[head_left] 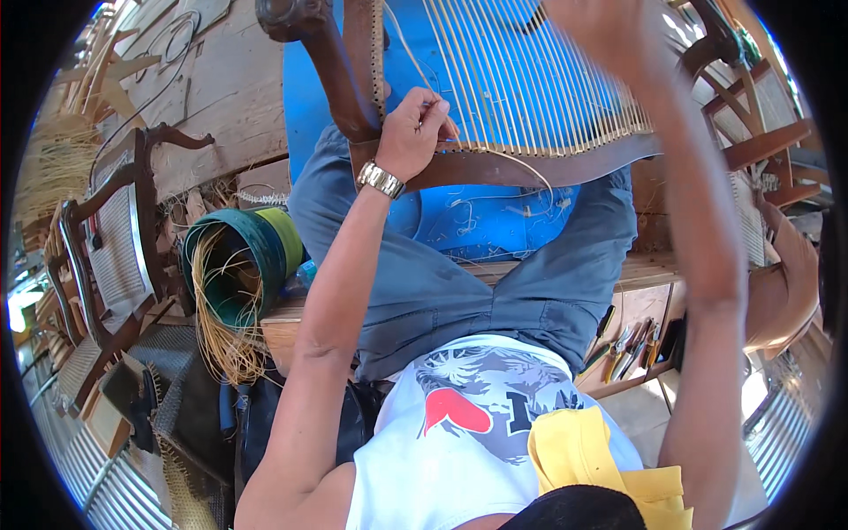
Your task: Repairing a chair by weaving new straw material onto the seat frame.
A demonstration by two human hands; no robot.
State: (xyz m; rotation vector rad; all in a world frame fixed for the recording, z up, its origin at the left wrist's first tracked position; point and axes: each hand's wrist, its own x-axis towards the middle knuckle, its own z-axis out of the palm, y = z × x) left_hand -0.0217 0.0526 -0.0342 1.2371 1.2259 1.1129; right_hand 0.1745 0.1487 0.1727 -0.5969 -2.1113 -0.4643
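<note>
On the left a dark wooden armchair (121, 240) with a woven back stands near pale, scuffed boards (234, 66), wooden furniture frames (767, 147) crowd the right, ribbed panels (113, 484) show low down, and white light (19, 311) glares far left.

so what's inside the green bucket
Thin tan strands lie inside the green bucket, many spilling over its rim. The strands and shadow hide its bottom, so anything deeper can't be told.

Bright daylight; blown-out glare at far left and lower right; right hand (609, 35) and forearm (707, 212) motion-smeared, left hand (413, 128) crisp; fisheye edges bent, black-rimmed, blue-fringed
</note>
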